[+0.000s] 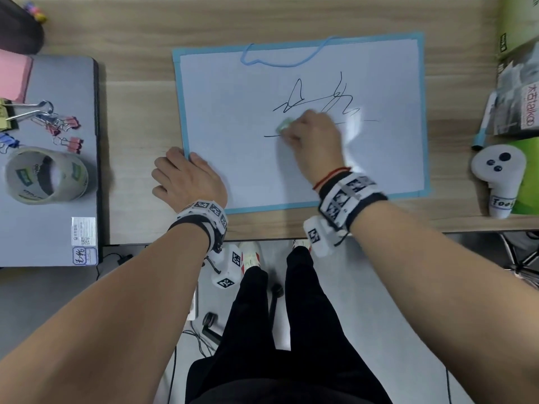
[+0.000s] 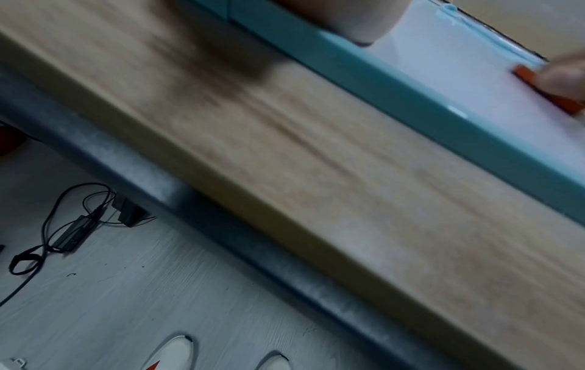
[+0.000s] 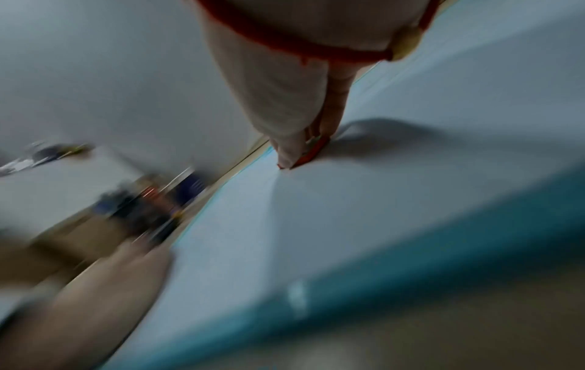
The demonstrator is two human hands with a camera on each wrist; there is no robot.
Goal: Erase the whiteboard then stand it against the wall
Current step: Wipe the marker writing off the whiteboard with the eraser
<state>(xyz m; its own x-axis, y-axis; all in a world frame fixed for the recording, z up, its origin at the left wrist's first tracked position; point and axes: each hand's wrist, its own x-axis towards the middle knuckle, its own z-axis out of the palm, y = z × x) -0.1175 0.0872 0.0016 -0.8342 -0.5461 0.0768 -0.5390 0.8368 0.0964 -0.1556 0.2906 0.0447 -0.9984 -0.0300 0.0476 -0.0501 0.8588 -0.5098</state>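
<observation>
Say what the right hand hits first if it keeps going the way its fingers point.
Likely the black scribble just beyond the right hand and its eraser, then the blue cord at the whiteboard top edge. Exact heading is uncertain; the wrist view is blurred.

whiteboard (image 1: 303, 123) flat on desk (image 1: 140, 118), laptop (image 1: 52, 170) left, tape roll (image 1: 45, 174) on laptop, controller (image 1: 498, 176) right

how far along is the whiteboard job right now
Early on. Done: little; most black scribbles remain on the whiteboard, though a smeared patch shows right of the right hand. In hand: that hand's grip presses an eraser onto the marks while the left hand steadies the board's near-left edge. Left: finish wiping, then stand the board, still flat on the desk, against the wall.
</observation>
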